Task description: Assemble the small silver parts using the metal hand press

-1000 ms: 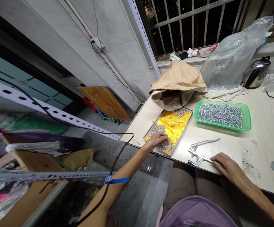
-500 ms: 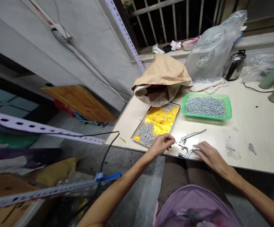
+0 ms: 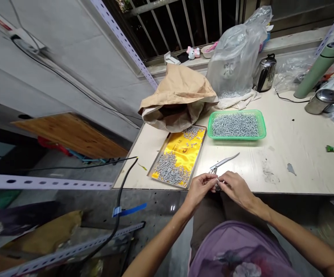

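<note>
My left hand (image 3: pixel 203 185) and my right hand (image 3: pixel 236 187) meet at the table's front edge, fingertips pinched together. Between them shows a thin, pale, pin-like piece (image 3: pixel 218 180), too small to make out fully. Directly behind and under the fingers lies a pair of spring-handled metal pliers (image 3: pixel 224 161); one long handle and part of the spring show, while my hands hide its jaws. To the left, a shallow tray (image 3: pixel 197 163) lined with yellow cloth holds many small silver metal pins (image 3: pixel 169 169). Behind the pliers stands a green plastic basket (image 3: pixel 236 137) full of similar pins (image 3: pixel 234 125).
An open brown paper bag (image 3: pixel 181 88) overlaps the tray's back edge. Farther back are a clear plastic bag (image 3: pixel 233 57), a steel kettle (image 3: pixel 266 73), a green flask (image 3: pixel 318 73) and a metal cup (image 3: pixel 323 101). A black cable (image 3: pixel 121 192) hangs by the table's left corner.
My right hand has moved left from the pliers' handle to meet my left hand, and its fingers have closed. The pliers' jaws are now covered. The view has shifted to the right.
</note>
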`<state>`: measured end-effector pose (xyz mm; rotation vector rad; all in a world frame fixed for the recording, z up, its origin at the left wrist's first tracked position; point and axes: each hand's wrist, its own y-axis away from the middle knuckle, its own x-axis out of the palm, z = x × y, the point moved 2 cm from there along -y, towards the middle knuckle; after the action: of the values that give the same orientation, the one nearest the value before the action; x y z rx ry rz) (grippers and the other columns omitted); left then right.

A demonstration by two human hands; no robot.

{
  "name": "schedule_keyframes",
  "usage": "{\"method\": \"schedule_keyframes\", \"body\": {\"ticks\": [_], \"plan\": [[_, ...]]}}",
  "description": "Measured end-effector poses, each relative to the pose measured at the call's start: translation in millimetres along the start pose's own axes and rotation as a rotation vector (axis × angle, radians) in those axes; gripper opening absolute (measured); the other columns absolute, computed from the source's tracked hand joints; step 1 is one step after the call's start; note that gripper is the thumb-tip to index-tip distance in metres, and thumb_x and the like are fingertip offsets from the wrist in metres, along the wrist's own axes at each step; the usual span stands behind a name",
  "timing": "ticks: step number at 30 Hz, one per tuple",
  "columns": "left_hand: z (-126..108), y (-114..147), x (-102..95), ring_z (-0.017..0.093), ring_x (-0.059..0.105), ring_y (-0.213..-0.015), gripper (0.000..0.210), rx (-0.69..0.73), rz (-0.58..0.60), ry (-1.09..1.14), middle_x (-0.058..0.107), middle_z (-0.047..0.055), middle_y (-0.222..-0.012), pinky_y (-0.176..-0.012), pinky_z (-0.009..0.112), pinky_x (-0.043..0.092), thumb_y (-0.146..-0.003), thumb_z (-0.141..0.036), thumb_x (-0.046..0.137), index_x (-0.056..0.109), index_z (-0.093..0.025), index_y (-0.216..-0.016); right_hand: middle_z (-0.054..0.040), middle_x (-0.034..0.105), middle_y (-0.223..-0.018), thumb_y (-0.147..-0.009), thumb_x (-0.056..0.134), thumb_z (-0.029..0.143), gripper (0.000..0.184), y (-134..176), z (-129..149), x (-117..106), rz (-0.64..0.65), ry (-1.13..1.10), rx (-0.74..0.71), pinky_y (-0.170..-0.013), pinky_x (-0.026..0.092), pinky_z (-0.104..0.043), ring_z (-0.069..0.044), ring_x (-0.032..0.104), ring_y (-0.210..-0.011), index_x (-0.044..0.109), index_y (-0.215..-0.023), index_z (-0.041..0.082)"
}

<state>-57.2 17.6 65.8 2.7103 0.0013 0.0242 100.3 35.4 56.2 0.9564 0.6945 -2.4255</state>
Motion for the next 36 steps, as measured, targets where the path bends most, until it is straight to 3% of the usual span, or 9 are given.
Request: {"method": "schedule_keyframes", "body": {"ticks": [5,11,14,19,28,36], "plan": [[20,7,6.6,0.013,0.059,-0.064,0.052,0.041,-0.075,-0.025,0.069,0.007,-0.087,-0.067,0.029,0.053,-0.06,-0.055,0.076,0.072,-0.013,-0.092,-0.005,0.064,-0.082,-0.093,0.048,0.017,0.014,4,0,8,0.036,0.11,0.048,-0.07,0.042,-0.031,-0.018,0.059,-0.078,0.061,-0.089,0.018],[26,6,4.4,0.011,0.055,-0.06,0.038,0.151,-0.194,-0.154,0.065,0.004,-0.079,-0.058,0.025,0.049,-0.072,-0.052,0.065,0.071,-0.015,-0.079,-0.0059,0.064,-0.087,-0.094,0.049,0.019,0.014,8,0,8,0.061,0.209,0.002,-0.071,0.041,-0.032,-0.019,0.057,-0.082,0.063,-0.097,0.018],[24,-1,-9.7,0.013,0.057,-0.061,0.035,0.092,-0.213,-0.276,0.066,0.003,-0.072,-0.056,0.023,0.046,-0.072,-0.048,0.065,0.072,-0.014,-0.079,-0.009,0.064,-0.098,-0.091,0.056,0.02,0.02,15,-13,-2,0.044,0.327,0.029,-0.073,0.041,-0.033,-0.022,0.056,-0.087,0.061,-0.109,0.017],[29,-15,-27.0,0.016,0.061,-0.065,0.027,-0.014,-0.212,-0.447,0.069,0.004,-0.068,-0.063,0.025,0.045,-0.068,-0.04,0.067,0.071,-0.014,-0.07,-0.0075,0.061,-0.089,-0.089,0.059,0.018,0.011,31,-44,-9,0.099,0.446,0.088,-0.068,0.039,-0.032,-0.021,0.054,-0.08,0.064,-0.098,0.017],[42,-23,-18.8,0.005,0.038,-0.037,0.031,-0.266,-0.114,-0.388,0.044,-0.007,-0.04,-0.039,0.018,0.024,-0.068,-0.043,0.069,0.062,-0.013,-0.06,-0.0054,0.059,-0.083,-0.09,0.055,0.015,0.01,23,-50,-15,0.125,0.451,0.021,-0.07,0.036,-0.03,-0.019,0.051,-0.078,0.064,-0.085,0.017],[40,-28,-15.8,0.005,0.036,-0.032,0.033,-0.38,-0.013,-0.436,0.041,-0.008,-0.037,-0.036,0.017,0.027,-0.07,-0.042,0.071,0.059,-0.014,-0.06,-0.0046,0.059,-0.083,-0.092,0.053,0.016,0.012,23,-53,-17,0.15,0.448,0.028,-0.068,0.036,-0.029,-0.018,0.052,-0.076,0.062,-0.084,0.019]]}}
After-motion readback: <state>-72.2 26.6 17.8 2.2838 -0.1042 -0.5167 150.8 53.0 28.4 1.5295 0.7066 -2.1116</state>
